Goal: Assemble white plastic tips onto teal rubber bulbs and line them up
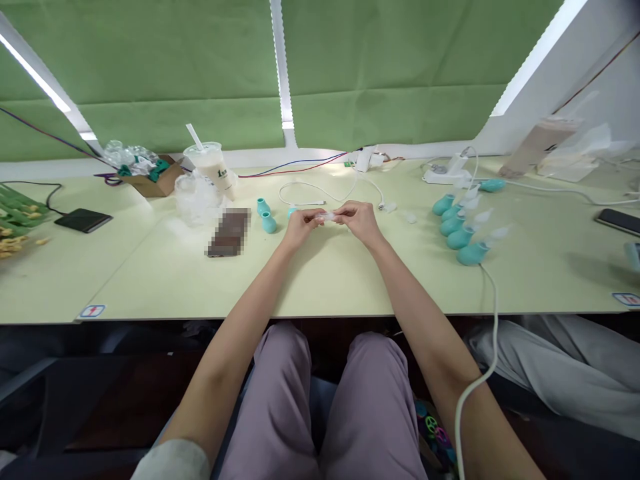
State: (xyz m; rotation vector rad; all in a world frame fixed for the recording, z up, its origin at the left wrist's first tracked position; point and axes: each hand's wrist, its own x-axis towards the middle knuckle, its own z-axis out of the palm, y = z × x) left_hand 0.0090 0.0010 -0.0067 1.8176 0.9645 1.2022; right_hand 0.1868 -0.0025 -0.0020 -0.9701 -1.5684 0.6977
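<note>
Over the middle of the table, my left hand (301, 227) and my right hand (358, 221) meet, each pinching one end of a small clear plastic piece (327, 216). Fingers cover much of that piece, so its full shape is hidden. Just left of my left hand stand two teal rubber bulbs (269, 223) with open necks, and a third teal bulb (291, 211) is partly hidden behind it. To the right of my right hand lie small clear pieces (411, 218). Farther right, several teal bulbs (461, 237) with clear pointed tips lie in a row.
A blurred dark phone-like object (229, 233), a lidded drink cup (213, 167) with a straw and a cardboard box (155, 181) stand left. White cables (305, 202) and a power strip (447, 175) lie at the back. A white cord (495, 333) hangs over the front edge.
</note>
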